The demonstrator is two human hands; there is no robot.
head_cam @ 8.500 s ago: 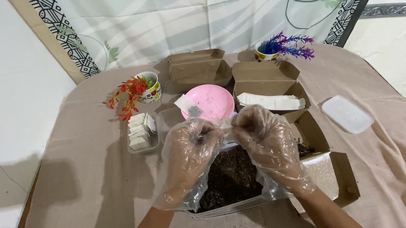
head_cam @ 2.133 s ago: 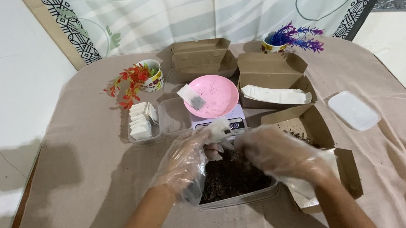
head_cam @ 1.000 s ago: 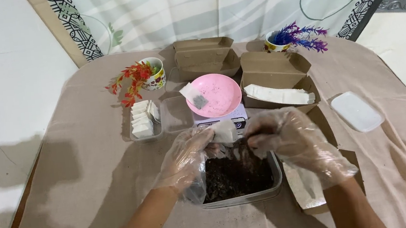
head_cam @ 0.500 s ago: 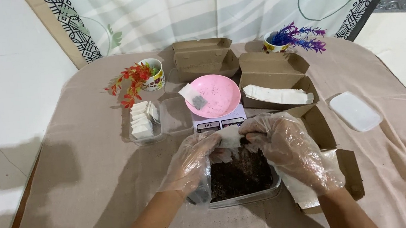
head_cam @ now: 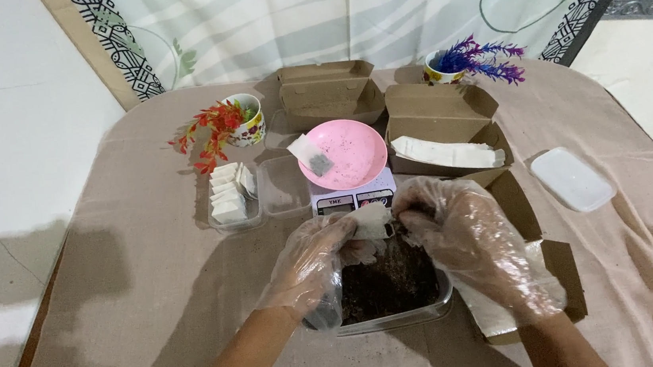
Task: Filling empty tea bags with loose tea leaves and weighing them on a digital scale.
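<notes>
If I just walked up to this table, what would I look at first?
Probably the two gloved hands in the middle: the left hand and right hand hold a small white pouch over a tray of dark crumbly stuff. Just behind sits a bright pink bowl on a scale, with colourful plants in cups at the back.

This looks like a home packing corner rather than a shop or lab: a table [head_cam: 115, 307] draped in beige cloth stands against a plain white wall [head_cam: 1, 119] and a leaf-patterned curtain [head_cam: 342, 14], with small flower pots [head_cam: 244, 119], cardboard boxes [head_cam: 326, 92] and a kitchen scale [head_cam: 353, 197].
</notes>
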